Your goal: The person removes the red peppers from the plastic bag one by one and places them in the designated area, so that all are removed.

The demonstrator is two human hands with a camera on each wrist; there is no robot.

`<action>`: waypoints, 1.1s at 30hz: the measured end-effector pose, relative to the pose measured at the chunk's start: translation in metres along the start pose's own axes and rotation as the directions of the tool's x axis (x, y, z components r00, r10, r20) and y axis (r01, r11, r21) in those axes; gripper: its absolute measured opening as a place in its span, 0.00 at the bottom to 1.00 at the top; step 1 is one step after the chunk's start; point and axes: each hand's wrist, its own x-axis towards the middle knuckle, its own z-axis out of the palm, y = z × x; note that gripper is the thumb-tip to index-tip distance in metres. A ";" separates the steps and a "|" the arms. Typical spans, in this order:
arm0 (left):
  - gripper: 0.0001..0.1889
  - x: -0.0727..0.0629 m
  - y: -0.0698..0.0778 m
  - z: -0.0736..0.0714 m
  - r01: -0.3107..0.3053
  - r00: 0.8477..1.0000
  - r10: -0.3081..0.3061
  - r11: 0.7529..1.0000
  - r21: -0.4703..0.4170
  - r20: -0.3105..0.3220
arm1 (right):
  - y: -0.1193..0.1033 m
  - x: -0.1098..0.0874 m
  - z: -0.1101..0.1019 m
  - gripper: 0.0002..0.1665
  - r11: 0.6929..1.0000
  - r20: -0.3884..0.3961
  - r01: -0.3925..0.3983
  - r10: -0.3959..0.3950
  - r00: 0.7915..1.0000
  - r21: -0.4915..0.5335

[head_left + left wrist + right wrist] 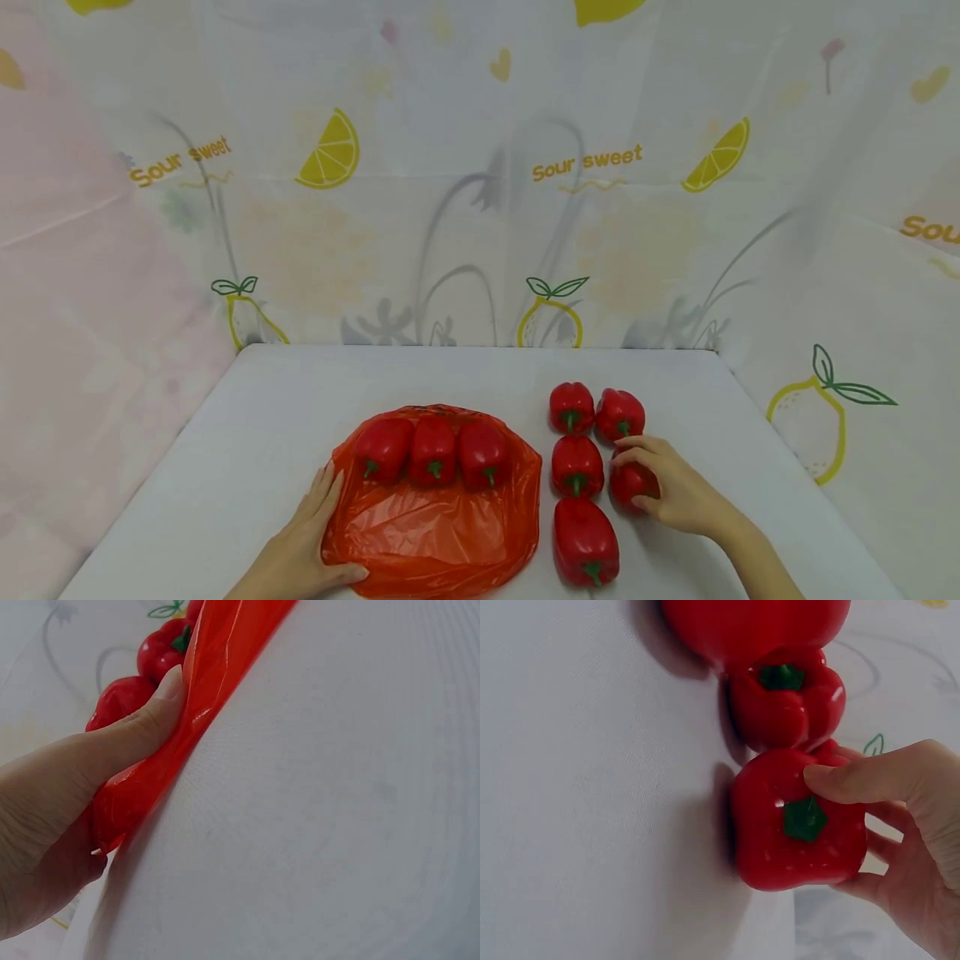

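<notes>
Near the middle of the table lies an orange-red plastic bag point(435, 533), with a row of three red bell peppers point(433, 454) at its far side. My left hand point(300, 533) rests against the bag's left edge, its fingers straight. In the left wrist view the thumb point(142, 724) lies on the bag point(210, 682). At the right, my right hand point(675, 487) grips a red bell pepper point(632, 483) between thumb and fingers. The right wrist view shows this bell pepper point(799, 859) with its green stem facing the camera and the thumb on its side.
Several more red bell peppers stand right of the bag: one near the front point(587, 542), one behind it point(577, 467), and two at the back, left point(572, 407) and right point(619, 412). A lemon-print cloth point(405, 233) hangs behind the white table point(300, 383).
</notes>
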 end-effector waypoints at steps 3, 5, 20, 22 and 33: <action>0.68 0.000 0.000 0.001 0.008 1.000 -0.008 1.000 0.001 -0.005 | 0.000 0.002 0.001 0.28 1.000 -0.006 -0.014 0.014 1.000 0.022; 0.68 0.000 -0.001 0.002 0.013 1.000 -0.013 1.000 0.000 -0.007 | 0.001 0.003 0.003 0.27 1.000 -0.021 -0.004 0.004 1.000 0.027; 0.68 0.000 0.000 0.000 0.011 1.000 -0.011 1.000 0.013 0.000 | 0.002 0.005 0.008 0.32 1.000 -0.078 0.014 -0.013 0.997 0.017; 0.67 0.000 0.000 -0.001 0.000 1.000 0.000 1.000 0.018 -0.008 | 0.002 0.005 0.008 0.33 1.000 -0.084 0.005 -0.004 0.996 0.011; 0.67 0.000 0.000 0.000 0.000 1.000 0.001 1.000 0.018 -0.012 | -0.005 0.012 0.006 0.37 1.000 -0.101 -0.020 0.020 0.995 0.000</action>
